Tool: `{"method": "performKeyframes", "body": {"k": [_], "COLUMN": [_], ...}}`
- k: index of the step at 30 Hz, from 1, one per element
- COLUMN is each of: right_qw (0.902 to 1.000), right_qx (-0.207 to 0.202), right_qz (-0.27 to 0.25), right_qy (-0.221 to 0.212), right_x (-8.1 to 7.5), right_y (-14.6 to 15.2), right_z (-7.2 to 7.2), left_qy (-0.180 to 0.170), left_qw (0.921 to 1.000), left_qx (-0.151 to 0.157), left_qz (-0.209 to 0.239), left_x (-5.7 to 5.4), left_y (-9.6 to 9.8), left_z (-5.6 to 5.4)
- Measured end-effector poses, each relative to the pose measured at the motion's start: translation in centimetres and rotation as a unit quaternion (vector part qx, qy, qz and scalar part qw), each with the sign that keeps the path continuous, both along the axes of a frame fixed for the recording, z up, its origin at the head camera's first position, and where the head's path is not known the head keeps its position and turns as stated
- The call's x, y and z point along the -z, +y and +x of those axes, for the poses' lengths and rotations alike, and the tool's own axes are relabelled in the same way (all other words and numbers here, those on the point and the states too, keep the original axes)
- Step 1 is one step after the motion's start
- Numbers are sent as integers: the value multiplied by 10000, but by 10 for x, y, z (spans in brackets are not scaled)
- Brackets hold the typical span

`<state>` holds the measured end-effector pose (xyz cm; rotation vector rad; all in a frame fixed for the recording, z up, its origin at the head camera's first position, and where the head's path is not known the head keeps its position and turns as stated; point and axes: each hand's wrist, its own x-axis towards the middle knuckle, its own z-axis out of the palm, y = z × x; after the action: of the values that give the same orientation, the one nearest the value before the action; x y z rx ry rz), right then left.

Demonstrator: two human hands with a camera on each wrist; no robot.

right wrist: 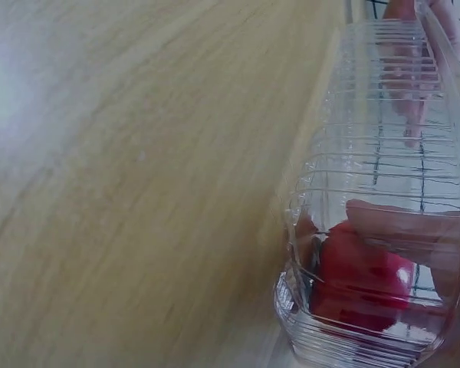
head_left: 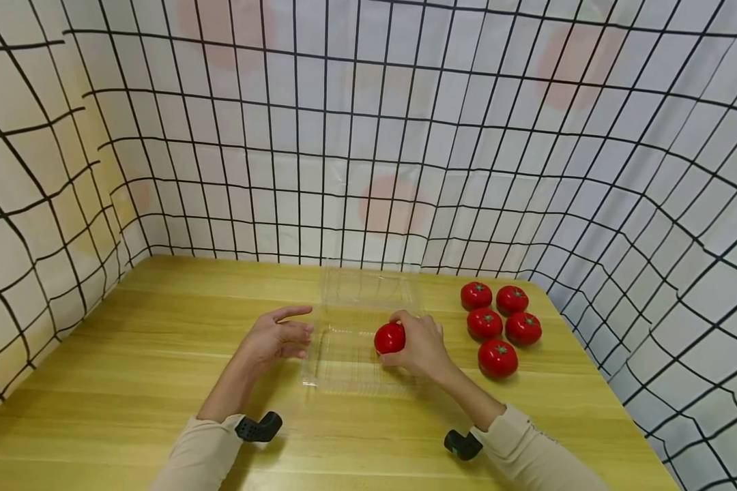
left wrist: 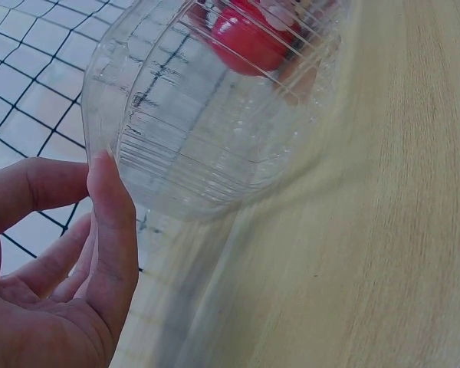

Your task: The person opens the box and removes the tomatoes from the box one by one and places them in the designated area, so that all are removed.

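My right hand grips a shiny red tomato, thumb on the near side and fingers on the far side. That tomato is over the right part of a clear plastic clamshell box, whose lid lies folded back toward the wall. Through the clear wall, the right wrist view shows the tomato low inside the box with fingers around it. At the box's left edge is my left hand, its fingers loosely spread. In the left wrist view its fingertips are right at the box rim.
Several red tomatoes with green star-shaped tops stand in a cluster on the right of the wooden table. White cloth walls with a black grid close off the back and both sides.
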<state>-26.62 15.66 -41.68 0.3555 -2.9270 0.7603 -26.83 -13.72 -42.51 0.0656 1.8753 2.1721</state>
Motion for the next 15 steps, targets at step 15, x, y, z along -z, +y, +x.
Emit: {"method": "performKeyframes", "body": {"k": [15], "right_qw": [9993], "right_qx": [153], "right_qz": [-282], "right_qy": [-185], "right_x": [-7], "right_y": [0], "right_z": [0], "left_qy": [-95], "left_qw": [9999], "left_qx": [8], "left_qz": [91], "left_x": [-3], "left_y": [-1], "left_z": [-1]}}
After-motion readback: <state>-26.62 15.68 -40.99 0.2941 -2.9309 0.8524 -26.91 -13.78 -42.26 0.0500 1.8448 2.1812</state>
